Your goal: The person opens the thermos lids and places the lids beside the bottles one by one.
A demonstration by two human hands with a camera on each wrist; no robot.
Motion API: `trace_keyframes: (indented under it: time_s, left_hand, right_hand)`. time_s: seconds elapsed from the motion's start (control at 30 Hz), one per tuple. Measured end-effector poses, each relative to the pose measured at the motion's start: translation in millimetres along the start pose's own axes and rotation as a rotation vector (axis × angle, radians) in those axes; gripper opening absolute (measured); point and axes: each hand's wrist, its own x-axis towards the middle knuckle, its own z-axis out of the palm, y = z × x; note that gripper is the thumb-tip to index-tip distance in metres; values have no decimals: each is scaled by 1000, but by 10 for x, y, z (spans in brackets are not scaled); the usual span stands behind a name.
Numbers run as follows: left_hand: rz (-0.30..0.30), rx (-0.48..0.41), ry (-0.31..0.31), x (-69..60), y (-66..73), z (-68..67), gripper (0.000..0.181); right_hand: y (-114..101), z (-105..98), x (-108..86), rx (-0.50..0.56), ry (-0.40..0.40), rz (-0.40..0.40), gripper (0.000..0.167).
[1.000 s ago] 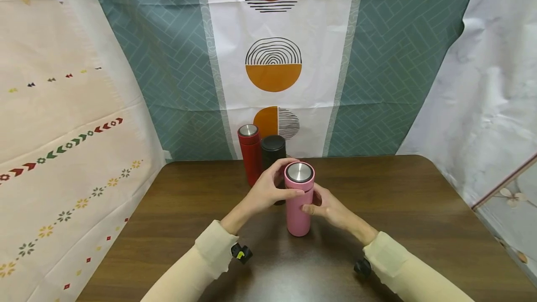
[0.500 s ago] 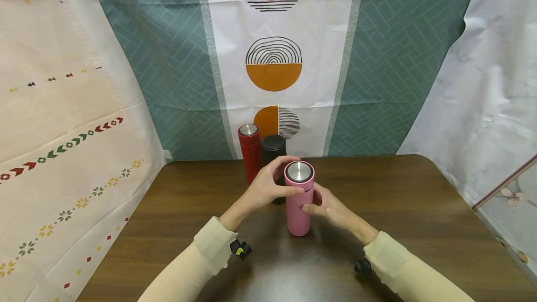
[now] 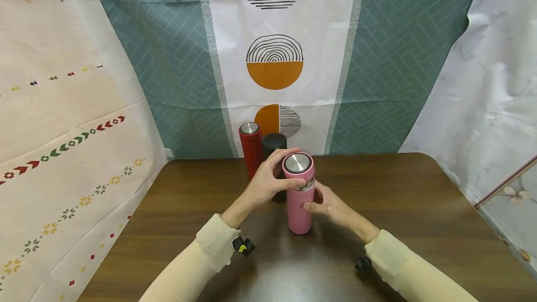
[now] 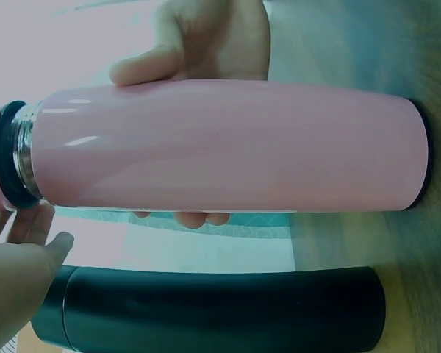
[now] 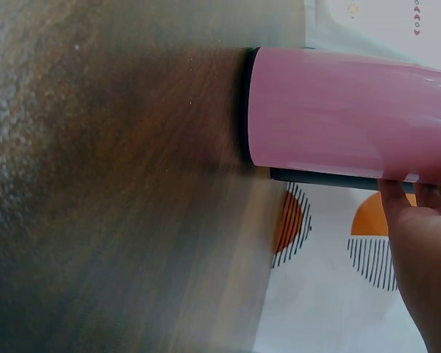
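A pink bottle (image 3: 299,213) stands upright on the wooden table. Its pink lid (image 3: 298,164), with a silver top, sits raised and slightly tilted over the neck, where a band of metal shows. My left hand (image 3: 264,183) grips the lid, thumb in front and fingers behind. Lower down, my right hand (image 3: 335,208) holds the bottle's body from the right. In the left wrist view a dark ring and metal neck (image 4: 26,151) show between lid and body (image 4: 228,147). The right wrist view has the bottle's base (image 5: 279,110) on the table.
Behind my left hand stand a red bottle (image 3: 251,150) with a silver top and a black bottle (image 3: 274,141), close together. The wooden table (image 3: 377,190) reaches back to a hanging green and white cloth (image 3: 168,59). Patterned cloths hang at both sides.
The lid has risen off the pink bottle's body with my left hand, uncovering the metal neck. My right hand keeps its hold on the body, which has stayed in place.
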Motion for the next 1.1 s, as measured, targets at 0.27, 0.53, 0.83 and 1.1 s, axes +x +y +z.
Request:
trace_keyframes:
  time_s: [0.27, 0.53, 0.83, 1.1]
  left_hand:
    - [28, -31, 36, -37, 16, -70, 67]
    - [53, -26, 136, -150, 38, -142, 73]
    - [115, -61, 136, -261, -42, -205, 72]
    - [87, -14, 212, -346, -134, -248, 63]
  right_hand:
    - [21, -12, 25, -28, 0, -19, 69]
    - [-2, -14, 29, -35, 0, 16, 68]
    - [-23, -52, 11, -43, -8, 37, 65]
    - [-78, -50, -7, -51, -22, 116, 65]
